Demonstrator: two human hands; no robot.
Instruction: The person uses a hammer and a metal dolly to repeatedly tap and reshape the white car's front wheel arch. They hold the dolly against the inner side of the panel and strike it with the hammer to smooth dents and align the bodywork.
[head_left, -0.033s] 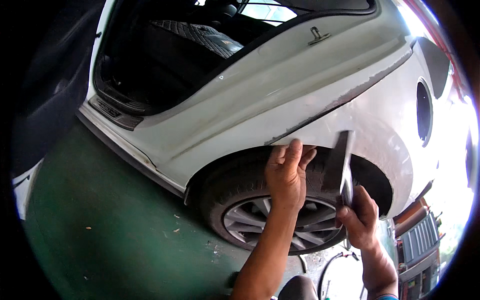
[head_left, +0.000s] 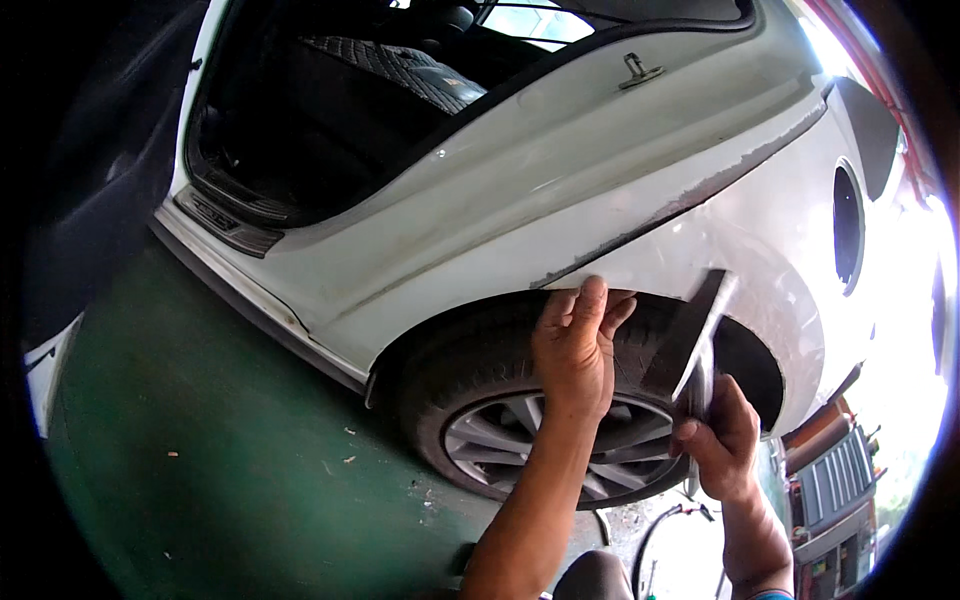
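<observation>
My left hand (head_left: 578, 350) grips the wheel arch edge (head_left: 510, 293) of a white car, its thumb upright at the lip. The fingertips go up behind the panel, so whatever else they touch is hidden. My right hand (head_left: 725, 435) is closed around the handle of a metal hammer (head_left: 698, 335) with a long, flat head, slightly blurred. The hammer head tilts in front of the tyre (head_left: 430, 400), its upper end overlapping the arch edge; contact cannot be made out. Above my left hand, a bare grey strip (head_left: 690, 195) runs along a dark seam in the rear panel (head_left: 760, 235).
The rear door opening (head_left: 250, 225) shows a dark interior and a seat. An open fuel-filler hole (head_left: 847, 225) sits at the right. Small scraps lie on the green floor (head_left: 230, 430). A hose (head_left: 645, 550) and a grey cabinet (head_left: 835, 480) are at lower right.
The hammer head has swung slightly to the right and its angle has changed. My left hand stays at the arch edge. The view has shifted very slightly.
</observation>
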